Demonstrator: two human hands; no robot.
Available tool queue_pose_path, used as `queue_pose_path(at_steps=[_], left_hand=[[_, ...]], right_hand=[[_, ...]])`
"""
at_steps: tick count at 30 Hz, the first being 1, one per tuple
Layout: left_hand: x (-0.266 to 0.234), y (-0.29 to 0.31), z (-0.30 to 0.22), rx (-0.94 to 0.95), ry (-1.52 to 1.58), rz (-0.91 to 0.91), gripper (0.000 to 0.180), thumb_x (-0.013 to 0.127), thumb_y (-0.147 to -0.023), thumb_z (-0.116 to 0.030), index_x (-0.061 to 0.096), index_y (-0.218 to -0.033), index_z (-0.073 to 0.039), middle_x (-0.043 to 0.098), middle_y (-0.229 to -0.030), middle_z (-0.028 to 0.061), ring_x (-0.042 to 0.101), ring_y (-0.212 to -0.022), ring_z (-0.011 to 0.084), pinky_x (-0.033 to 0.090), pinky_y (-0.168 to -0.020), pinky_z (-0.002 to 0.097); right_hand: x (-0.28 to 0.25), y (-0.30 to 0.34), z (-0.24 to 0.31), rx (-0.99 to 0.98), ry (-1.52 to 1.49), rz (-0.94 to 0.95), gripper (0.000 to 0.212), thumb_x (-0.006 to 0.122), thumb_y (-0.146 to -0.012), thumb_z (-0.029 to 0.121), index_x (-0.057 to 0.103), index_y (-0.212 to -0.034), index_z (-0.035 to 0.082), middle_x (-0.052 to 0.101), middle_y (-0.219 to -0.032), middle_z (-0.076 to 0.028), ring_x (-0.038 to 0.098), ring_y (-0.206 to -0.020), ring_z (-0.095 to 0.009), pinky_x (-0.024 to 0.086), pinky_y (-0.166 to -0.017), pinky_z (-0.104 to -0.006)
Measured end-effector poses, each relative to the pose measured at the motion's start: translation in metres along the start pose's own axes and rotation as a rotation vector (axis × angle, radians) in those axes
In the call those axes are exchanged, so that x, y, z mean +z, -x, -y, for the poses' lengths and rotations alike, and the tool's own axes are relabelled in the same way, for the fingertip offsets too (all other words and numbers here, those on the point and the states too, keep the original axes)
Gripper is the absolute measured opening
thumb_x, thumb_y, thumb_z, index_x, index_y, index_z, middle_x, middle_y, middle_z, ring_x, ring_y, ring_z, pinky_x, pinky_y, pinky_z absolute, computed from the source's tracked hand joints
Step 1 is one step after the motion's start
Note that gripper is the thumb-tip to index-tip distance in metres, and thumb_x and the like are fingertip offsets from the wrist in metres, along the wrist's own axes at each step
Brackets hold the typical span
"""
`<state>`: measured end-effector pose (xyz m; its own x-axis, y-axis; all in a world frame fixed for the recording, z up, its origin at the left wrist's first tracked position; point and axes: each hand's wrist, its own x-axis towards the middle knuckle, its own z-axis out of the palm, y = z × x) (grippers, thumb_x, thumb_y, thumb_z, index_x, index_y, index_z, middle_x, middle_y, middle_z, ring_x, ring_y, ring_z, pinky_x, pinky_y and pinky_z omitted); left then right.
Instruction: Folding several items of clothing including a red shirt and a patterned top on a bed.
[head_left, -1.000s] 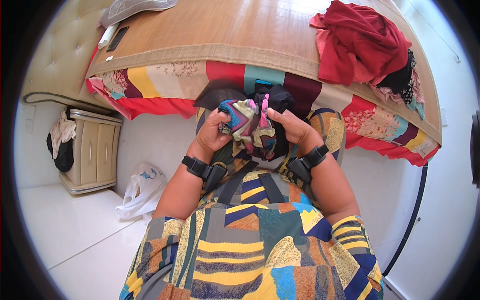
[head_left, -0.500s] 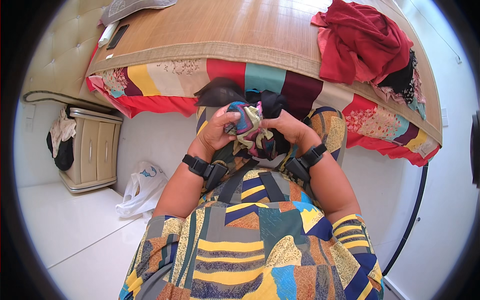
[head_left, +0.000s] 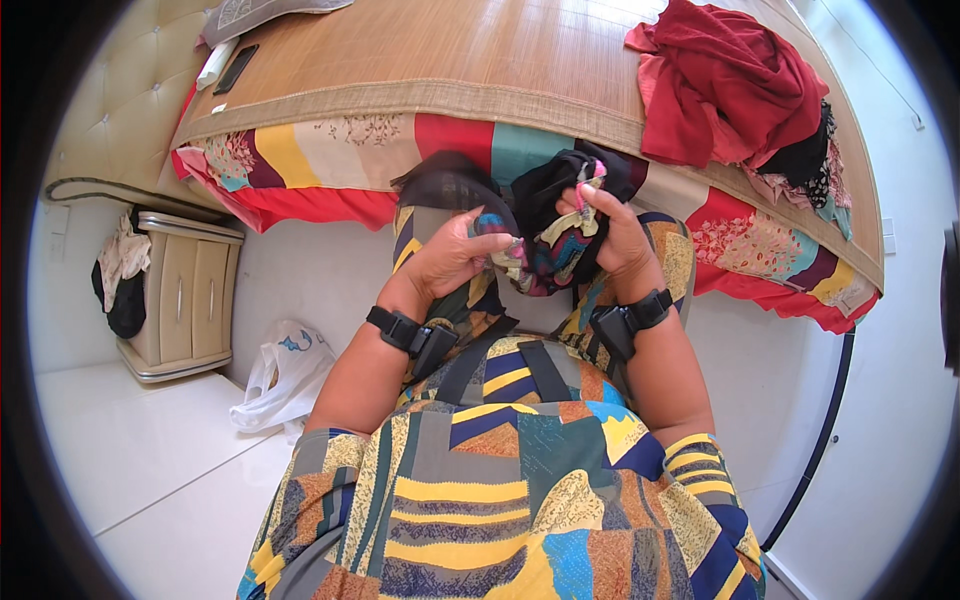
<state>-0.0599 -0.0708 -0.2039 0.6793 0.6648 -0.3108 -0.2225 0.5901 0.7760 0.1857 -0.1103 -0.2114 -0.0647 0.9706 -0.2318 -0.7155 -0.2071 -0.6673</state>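
Multicolour-and-black cloth (head_left: 566, 252) bunched between both hands, just in front of the bed (head_left: 450, 65). Left hand (head_left: 450, 258) pinches its patterned left end, thumb over fingers; right hand (head_left: 624, 238) grips a gathered fold at right. Red clothing heap (head_left: 728, 90) on bed, right side. White plastic bag (head_left: 290, 378) near beige cabinet (head_left: 188, 292).

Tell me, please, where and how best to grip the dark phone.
The dark phone is probably best pinched by its long edges, from above and the right: this narrow slab lies flat on the mat, a white object close on its left.
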Motion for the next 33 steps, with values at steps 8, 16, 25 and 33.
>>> queue_pose_path(at_steps=[8, 16, 25, 33], left_hand=[[0.002, 0.003, -0.001, -0.044, 0.039, -0.007, 0.041, 0.07, -0.087, 0.0, 0.052, -0.123, -0.005, 0.065, -0.104, 0.0025, 0.065, -0.097, 0.0151, 0.053, -0.087, 0.032], [-0.009, 0.004, -0.002, 0.161, 0.248, 0.113, 0.039, 0.054, -0.092, -0.011, 0.056, -0.13, -0.003, 0.065, -0.119, 0.01, 0.063, -0.107, 0.0229, 0.049, -0.101, 0.0412], [-0.009, 0.003, -0.001, 0.068, 0.318, 0.076, 0.035, 0.062, -0.092, -0.012, 0.057, -0.125, -0.002, 0.064, -0.118, 0.0074, 0.064, -0.106, 0.0187, 0.051, -0.097, 0.0358], [-0.017, 0.0, 0.0, -0.006, 0.195, 0.086, 0.044, 0.062, -0.092, -0.003, 0.049, -0.133, -0.002, 0.065, -0.115, 0.0074, 0.067, -0.1, 0.0176, 0.054, -0.091, 0.0322]], right_hand=[[-0.032, -0.003, 0.014, -0.195, -0.343, 0.119, 0.013, 0.065, -0.091, 0.018, 0.06, -0.096, 0.007, 0.061, -0.087, -0.006, 0.061, -0.085, -0.023, 0.051, -0.076, -0.0353], [-0.045, 0.011, 0.05, -0.433, -0.513, 0.316, 0.017, 0.056, -0.1, 0.024, 0.047, -0.092, 0.011, 0.046, -0.08, 0.001, 0.049, -0.082, -0.014, 0.046, -0.078, -0.034], [-0.102, 0.053, 0.074, -0.55, -0.589, 0.325, 0.02, 0.061, -0.096, 0.022, 0.045, -0.087, 0.016, 0.049, -0.089, 0.002, 0.051, -0.089, -0.014, 0.043, -0.091, -0.0351], [-0.117, 0.063, 0.071, -0.611, -0.564, 0.128, 0.017, 0.062, -0.095, 0.019, 0.047, -0.091, 0.012, 0.049, -0.09, 0.0, 0.052, -0.095, -0.016, 0.041, -0.094, -0.0348]])
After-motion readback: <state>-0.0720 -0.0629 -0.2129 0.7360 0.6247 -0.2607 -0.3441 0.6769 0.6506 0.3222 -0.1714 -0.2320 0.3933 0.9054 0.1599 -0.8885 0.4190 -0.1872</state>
